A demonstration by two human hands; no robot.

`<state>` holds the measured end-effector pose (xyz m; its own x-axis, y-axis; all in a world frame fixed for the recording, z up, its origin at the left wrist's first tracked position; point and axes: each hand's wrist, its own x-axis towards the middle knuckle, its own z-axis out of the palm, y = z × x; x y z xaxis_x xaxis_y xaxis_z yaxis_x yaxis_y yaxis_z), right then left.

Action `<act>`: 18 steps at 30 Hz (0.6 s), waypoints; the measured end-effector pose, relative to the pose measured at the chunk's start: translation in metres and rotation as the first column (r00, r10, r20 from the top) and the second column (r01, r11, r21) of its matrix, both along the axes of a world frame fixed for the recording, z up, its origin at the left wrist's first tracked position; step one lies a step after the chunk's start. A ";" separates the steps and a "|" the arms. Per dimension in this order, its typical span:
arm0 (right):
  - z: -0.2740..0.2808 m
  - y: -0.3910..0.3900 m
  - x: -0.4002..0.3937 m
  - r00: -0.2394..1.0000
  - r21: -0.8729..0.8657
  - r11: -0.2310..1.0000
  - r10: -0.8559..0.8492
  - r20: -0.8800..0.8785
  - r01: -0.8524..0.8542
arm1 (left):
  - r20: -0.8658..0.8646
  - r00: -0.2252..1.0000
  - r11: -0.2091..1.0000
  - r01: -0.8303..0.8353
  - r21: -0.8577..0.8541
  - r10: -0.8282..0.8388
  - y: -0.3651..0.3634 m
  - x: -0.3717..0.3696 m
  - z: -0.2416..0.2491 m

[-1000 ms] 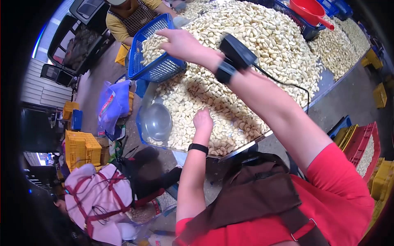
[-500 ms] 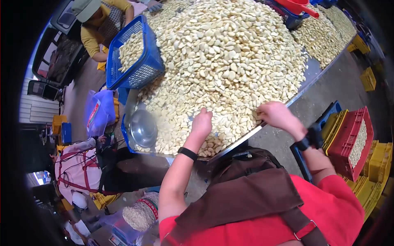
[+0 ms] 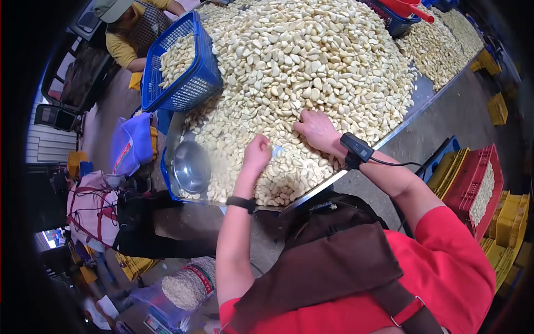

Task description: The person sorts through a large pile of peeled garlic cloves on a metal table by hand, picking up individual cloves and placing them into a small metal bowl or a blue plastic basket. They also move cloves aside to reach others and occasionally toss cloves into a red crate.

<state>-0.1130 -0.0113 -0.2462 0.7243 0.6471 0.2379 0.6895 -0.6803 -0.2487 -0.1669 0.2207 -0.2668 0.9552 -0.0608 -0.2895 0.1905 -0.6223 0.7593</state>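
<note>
A large heap of pale cream pieces that look like peeled garlic cloves (image 3: 311,67) covers the metal table (image 3: 420,100). My left hand (image 3: 257,154) is closed just above the near part of the heap, its fingers curled in; what it holds, if anything, is hidden. To its right, my right hand (image 3: 318,130) presses bent, bunched fingertips onto the cloves, and I cannot make out what is between them. A small bare patch of table shows between the hands. At the table's left corner lies a round, shiny metal bowl (image 3: 191,166).
A blue plastic basket (image 3: 186,92) of cloves stands at the left edge, near a person in a yellow top (image 3: 123,50). Red and yellow crates (image 3: 483,192) are stacked at right. A filled sack (image 3: 188,284) stands lower left. A red scoop (image 3: 403,8) lies at the back.
My right hand has moved left and away from me, from the table's near edge onto the heap. My left hand has shifted slightly left and farther out, still closed.
</note>
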 end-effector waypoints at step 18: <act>0.030 -0.066 -0.042 0.306 0.202 0.886 0.073 -0.949 0.417 | 0.028 0.978 0.918 0.182 0.353 -0.205 -0.053 -0.031 0.042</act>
<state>-0.1552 -0.0770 -0.2160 0.6950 0.5173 -0.4994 -0.2854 -0.4390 -0.8520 -0.1980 0.1676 -0.2250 0.9520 -0.1530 -0.2651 -0.0015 -0.8685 0.4958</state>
